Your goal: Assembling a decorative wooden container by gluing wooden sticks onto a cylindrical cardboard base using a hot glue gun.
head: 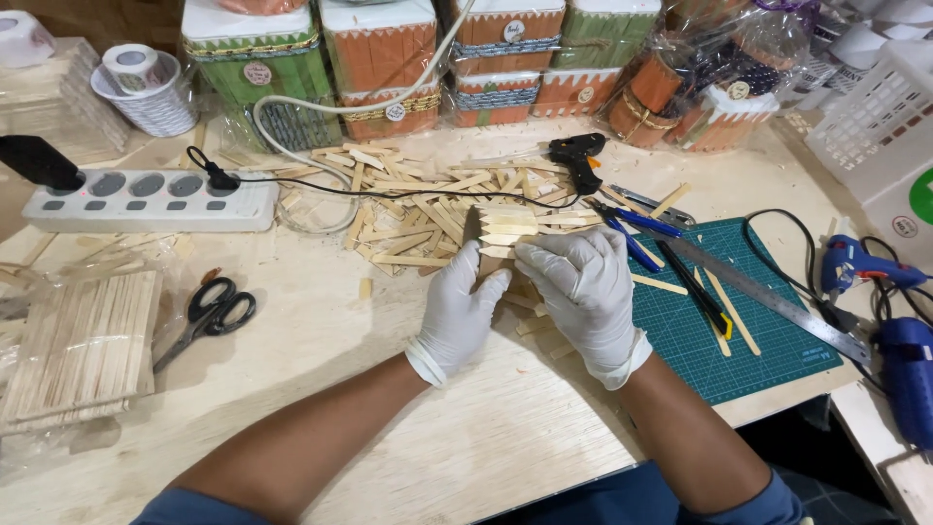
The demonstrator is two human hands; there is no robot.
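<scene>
Small panel of pointed wooden sticks (503, 231), held upright between both sets of gloved fingers, just in front of the loose stick pile (428, 209). Left hand (457, 311) curled around the panel's near left side, fingertips pressed to the wood. Right hand (583, 287) wrapped over its right edge, fingers bent and gripping. Seemingly mid-assembly: pointed slats lined up side by side and being steadied or pressed together. Next move likely calling for a firm hold on one side while the other fingers free up, with the slat tips kept level.

Beyond the right fingertips, a black glue gun (579, 156); just right of the knuckles, blue-handled pliers (627, 233) on a green cutting mat (768, 360), with a steel ruler (768, 297) across it. Well left of the left fingers, black scissors (209, 316), a stack of plain sticks (83, 350) and a power strip (151, 199). Far behind, finished stick-clad boxes (379, 58).
</scene>
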